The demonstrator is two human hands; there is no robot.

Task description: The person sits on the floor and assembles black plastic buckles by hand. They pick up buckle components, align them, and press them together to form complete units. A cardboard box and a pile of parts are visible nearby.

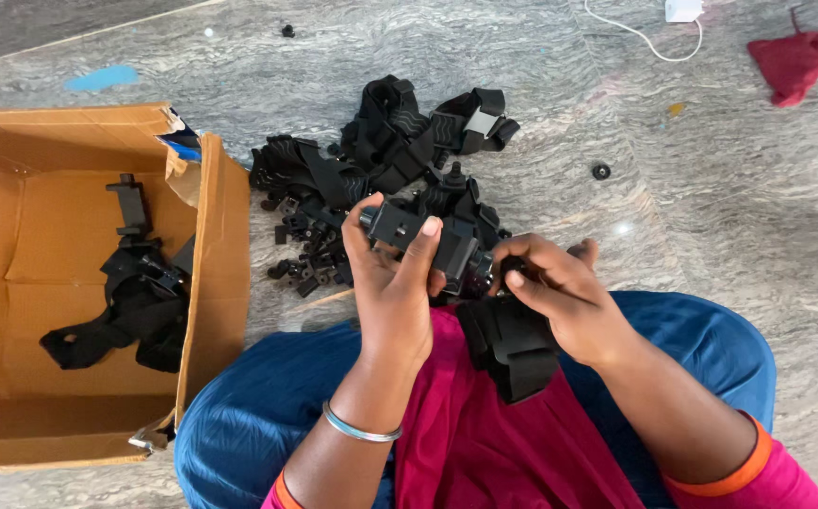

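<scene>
Left hand (392,273) gripping a black clamp mount (418,238) above the lap; right hand (550,287) pinching its knob end, black strap (513,344) trailing onto the lap. Best done by keeping the clamp steady in the left and turning with right fingertips only, strap kept slack. One cardboard box (216,245) at the floor's left edge, one strap assembly (131,302) inside; one heap of straps (400,141) ahead, too tangled to count; one red cloth (791,61) far right corner.
</scene>
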